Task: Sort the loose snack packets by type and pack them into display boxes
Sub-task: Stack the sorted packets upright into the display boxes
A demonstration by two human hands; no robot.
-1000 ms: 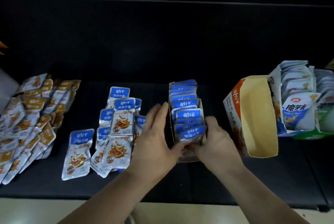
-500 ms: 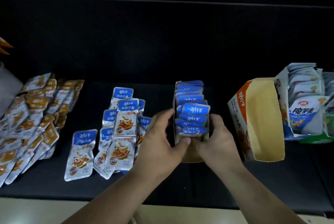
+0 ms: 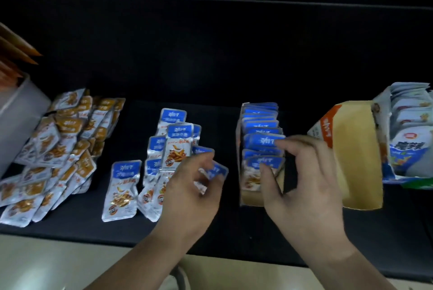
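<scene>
A narrow cardboard display box (image 3: pixel 248 198) stands at the centre, filled with upright blue-topped packets (image 3: pixel 260 125). My right hand (image 3: pixel 302 182) is at the box's near end, thumb on the front packet and fingertips on a taller packet behind it, pinching those packets between them. My left hand (image 3: pixel 192 191) is left of the box, at the edge of the loose blue packet pile (image 3: pixel 175 147). Its curled fingers hold one blurred blue packet (image 3: pixel 218 170). A separate blue packet (image 3: pixel 121 191) lies flat further left.
A heap of orange-topped packets (image 3: pixel 58 149) covers the left of the black table. A grey container (image 3: pixel 18 114) stands at the far left. An open kraft-lined box (image 3: pixel 351 161) lies right of my right hand, and beyond it a box of white-and-blue packets (image 3: pixel 410 140).
My left hand left the display box, moved left to the loose blue pile and now holds a packet. My right hand stayed at the box, its fingers reaching further back over the packets.
</scene>
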